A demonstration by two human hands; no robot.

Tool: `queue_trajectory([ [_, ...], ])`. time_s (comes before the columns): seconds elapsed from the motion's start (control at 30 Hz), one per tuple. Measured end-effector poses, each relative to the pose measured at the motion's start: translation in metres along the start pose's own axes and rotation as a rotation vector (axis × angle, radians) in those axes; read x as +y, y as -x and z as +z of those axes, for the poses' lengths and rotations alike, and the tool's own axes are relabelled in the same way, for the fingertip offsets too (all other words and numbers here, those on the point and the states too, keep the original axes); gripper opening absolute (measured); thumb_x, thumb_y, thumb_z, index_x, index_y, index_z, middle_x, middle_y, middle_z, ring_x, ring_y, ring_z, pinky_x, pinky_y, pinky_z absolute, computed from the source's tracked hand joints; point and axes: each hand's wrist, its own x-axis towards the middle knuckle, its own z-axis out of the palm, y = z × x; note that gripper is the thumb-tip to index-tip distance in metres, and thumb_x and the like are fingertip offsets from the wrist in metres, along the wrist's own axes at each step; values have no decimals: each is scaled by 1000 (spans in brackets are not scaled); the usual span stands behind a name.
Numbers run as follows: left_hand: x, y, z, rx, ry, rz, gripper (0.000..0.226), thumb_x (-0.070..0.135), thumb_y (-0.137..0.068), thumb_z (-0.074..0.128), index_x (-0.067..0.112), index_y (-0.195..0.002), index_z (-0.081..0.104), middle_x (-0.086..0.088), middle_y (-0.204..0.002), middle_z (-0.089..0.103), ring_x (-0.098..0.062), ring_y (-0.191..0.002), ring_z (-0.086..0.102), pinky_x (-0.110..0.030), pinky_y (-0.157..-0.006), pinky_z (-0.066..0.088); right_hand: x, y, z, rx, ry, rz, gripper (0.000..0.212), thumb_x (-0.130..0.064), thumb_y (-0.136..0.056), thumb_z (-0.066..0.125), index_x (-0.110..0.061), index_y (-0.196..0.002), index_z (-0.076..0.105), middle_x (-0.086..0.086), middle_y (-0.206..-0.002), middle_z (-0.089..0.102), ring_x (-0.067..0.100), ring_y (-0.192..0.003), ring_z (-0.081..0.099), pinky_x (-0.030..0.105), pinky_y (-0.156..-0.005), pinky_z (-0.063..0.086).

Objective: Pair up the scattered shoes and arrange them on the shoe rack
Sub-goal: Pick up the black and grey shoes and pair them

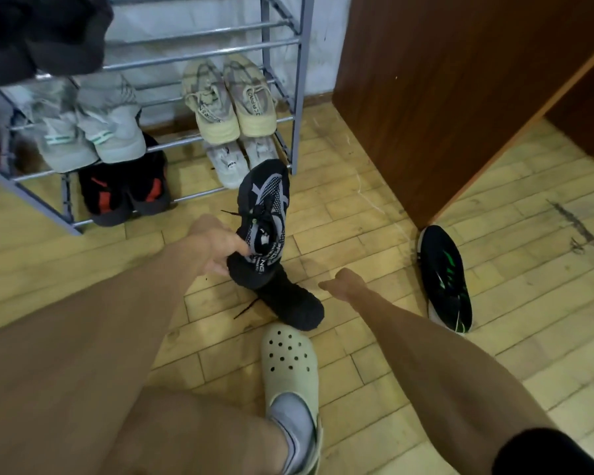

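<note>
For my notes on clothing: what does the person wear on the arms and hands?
Both hands, the left hand and the right hand, are bare, with no gloves, rings or watch visible. The forearms are uncovered. Only a black sleeve edge shows high on the right arm.

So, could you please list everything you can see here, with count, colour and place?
Rack: one, grey metal, against the wall.
Beige sneakers: one pair, middle shelf, right.
Pale sneakers: one pair, mint stripes, middle shelf, left.
White sneakers: one pair, bottom shelf, right.
Black-red shoes: one pair, bottom shelf, left.
Dark items: top shelf, left; unclear.
Black-grey sneaker: one, held above the floor.
Black shoe: one, on the floor beneath it.
Black-green sneaker: one, floor by the cabinet.
Cabinet: one, brown wood, right.
Clog: one, pale green, on the person's foot.
Left hand: grips the black-grey sneaker.
Right hand: open, empty.
</note>
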Motion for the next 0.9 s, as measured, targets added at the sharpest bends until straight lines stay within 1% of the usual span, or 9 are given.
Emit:
queue_trajectory([
  [0.1,-15,-2,9,18,14,11,36,-4,-72,75,0,-105,63,-15,-101,66,-23,-79,62,-29,-53,51,4,-4,19,27,154,-99,76,-50,-83,63,-8,-142,37,14,-142,42,32,-128,44,38,-97,43],
  [0.27,-30,-13,0,50,2,-22,45,-4,-71,75,-1,-114,62,-16,-98,65,-25,-80,62,-35,-68,55,-4,6,61,25,488,-412,87,-60,-74,67,-20,-144,33,7,-141,38,28,-128,36,45,-106,36],
  [0.33,-30,-18,-6,58,21,-34,38,-3,-71,76,2,-106,63,-16,-98,66,-25,-79,63,-35,-63,55,-8,3,73,33,599,-436,92,-64,-70,68,-22,-144,33,6,-139,38,28,-126,37,46,-105,36],
  [0.4,-30,-23,-11,74,38,-40,32,-1,-70,76,4,-100,63,-16,-103,67,-28,-90,65,-37,-68,58,-12,-4,77,72,634,-410,91,-63,-68,70,-23,-141,34,5,-136,39,28,-124,39,47,-103,37],
  [0.47,-29,-28,-13,56,65,-57,37,1,-72,75,4,-106,61,-16,-108,67,-30,-97,65,-40,-74,59,-17,-8,77,108,641,-407,87,-55,-70,73,-22,-140,34,5,-134,41,29,-122,40,47,-101,40],
  [0.57,-29,-33,-14,71,108,-61,31,0,-72,75,9,-98,60,-15,-107,67,-30,-99,65,-42,-78,58,-21,-13,67,105,616,-431,80,-42,-76,72,-16,-140,32,9,-131,44,30,-118,45,43,-96,47],
  [0.73,-33,-38,-11,101,111,-52,37,-2,-72,75,2,-108,65,-15,-102,67,-30,-95,65,-39,-74,58,0,-23,20,3,104,-333,45,-28,-90,56,-18,-129,37,14,-108,62,28,-84,67,43,-72,60],
  [0.83,-34,-40,-6,88,88,-56,36,0,-72,76,1,-107,66,-16,-101,68,-28,-86,66,-37,-70,58,9,-28,10,196,144,-353,39,-27,-99,38,-12,-134,43,20,-115,62,33,-98,60,43,-81,51],
  [0.9,-33,-41,-2,86,78,-60,35,0,-73,76,1,-106,66,-15,-101,68,-25,-81,64,-36,-68,58,7,-28,12,214,191,-344,42,-33,-100,36,-12,-135,43,21,-120,57,36,-106,55,44,-89,48],
])
